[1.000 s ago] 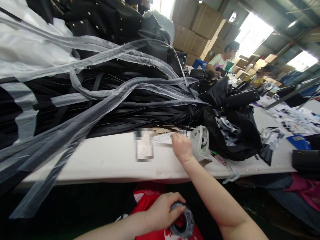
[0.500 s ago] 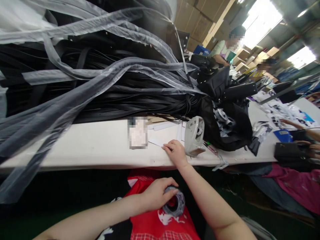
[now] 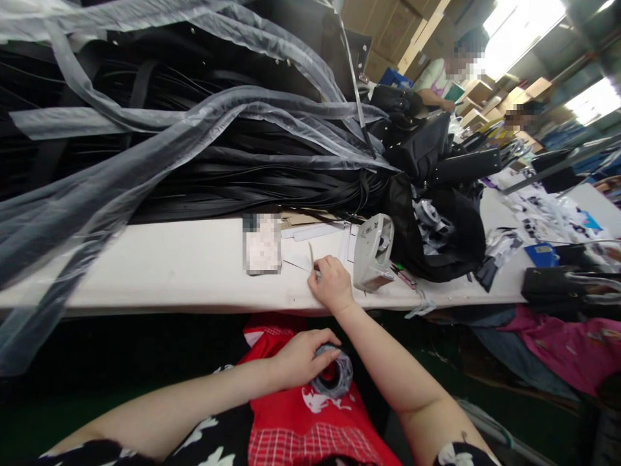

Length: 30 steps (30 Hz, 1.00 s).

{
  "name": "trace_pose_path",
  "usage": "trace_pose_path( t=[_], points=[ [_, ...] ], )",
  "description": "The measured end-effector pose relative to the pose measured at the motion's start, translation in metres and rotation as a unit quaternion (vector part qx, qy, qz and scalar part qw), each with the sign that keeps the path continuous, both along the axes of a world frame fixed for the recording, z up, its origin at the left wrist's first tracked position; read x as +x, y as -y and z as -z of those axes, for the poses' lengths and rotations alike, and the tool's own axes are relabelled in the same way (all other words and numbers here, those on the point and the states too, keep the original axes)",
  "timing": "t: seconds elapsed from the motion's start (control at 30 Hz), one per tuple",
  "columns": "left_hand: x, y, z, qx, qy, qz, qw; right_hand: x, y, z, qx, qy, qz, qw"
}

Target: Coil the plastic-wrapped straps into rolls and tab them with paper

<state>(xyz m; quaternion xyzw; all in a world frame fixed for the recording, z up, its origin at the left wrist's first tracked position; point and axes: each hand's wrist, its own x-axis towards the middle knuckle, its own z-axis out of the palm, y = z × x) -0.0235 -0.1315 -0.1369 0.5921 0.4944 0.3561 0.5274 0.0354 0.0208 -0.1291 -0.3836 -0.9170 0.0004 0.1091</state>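
Note:
Over my lap, my left hand (image 3: 313, 356) grips a grey ring-shaped roll (image 3: 343, 375), with fingers and thumb on its upper left side. My right hand (image 3: 331, 283) is at the front part of the white table (image 3: 184, 265), its fingers pinched on a thin pale strip (image 3: 311, 251) that stands up from them. A flat white piece (image 3: 297, 260) lies just left of those fingers. Right of my right hand stands a light grey dispenser-like device (image 3: 371, 255). A blurred-out rectangular object (image 3: 262, 244) lies on the table further left.
Black straps (image 3: 204, 194) and translucent plastic strips (image 3: 160, 145) are heaped along the back. An open black bag (image 3: 458, 239) holds crumpled scraps. A blue object (image 3: 542, 255) and a black bag (image 3: 550, 285) lie at the right. Two people are in the background.
My right hand has curled its fingers and now holds up the thin pale strip. My left hand keeps its hold on the roll. The whole view has shifted slightly.

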Motion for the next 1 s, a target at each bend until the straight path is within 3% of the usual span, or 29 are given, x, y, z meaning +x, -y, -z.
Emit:
trace_pose_path(
  t=[0.1, 0.27, 0.37, 0.7, 0.87, 1.0],
  points=[
    [-0.001, 0.001, -0.001, 0.002, 0.000, -0.001, 1.000, -0.010, 0.000, -0.007, -0.003, 0.033, 0.053, 0.998],
    [-0.003, 0.003, -0.003, 0.000, 0.001, -0.010, 1.000, -0.009, -0.017, -0.030, -0.080, 0.072, 0.123, 0.987],
    [-0.002, 0.003, -0.001, 0.005, -0.001, -0.009, 1.000, -0.004, -0.028, -0.039, -0.066, 0.079, 0.155, 0.983],
    [-0.001, 0.003, -0.002, 0.001, -0.011, -0.004, 1.000, 0.005, -0.038, -0.011, -0.045, -0.001, 0.174, 0.984],
    [-0.001, 0.004, -0.003, -0.004, -0.015, -0.005, 1.000, 0.007, -0.049, -0.016, 0.002, -0.097, 0.172, 0.980],
    [0.000, 0.003, -0.003, -0.006, -0.017, 0.000, 1.000, 0.004, -0.051, -0.020, 0.039, -0.073, 0.165, 0.983]
  ],
)
